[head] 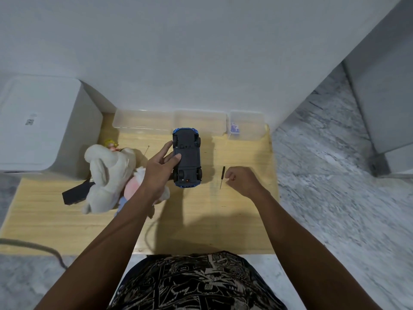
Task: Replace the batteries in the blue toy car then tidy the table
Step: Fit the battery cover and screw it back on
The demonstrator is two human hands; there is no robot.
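Blue toy car (187,158) lies upside down on the wooden worktop (44,220), its dark underside up. The left hand (159,173) holds its left flank, thumb on the underside, the other fingers (166,147) partly hidden behind the body. The right hand (242,180) is loosely curled beside a small screwdriver (222,176), apart from it; something red shows between its fingers, too small to identify.
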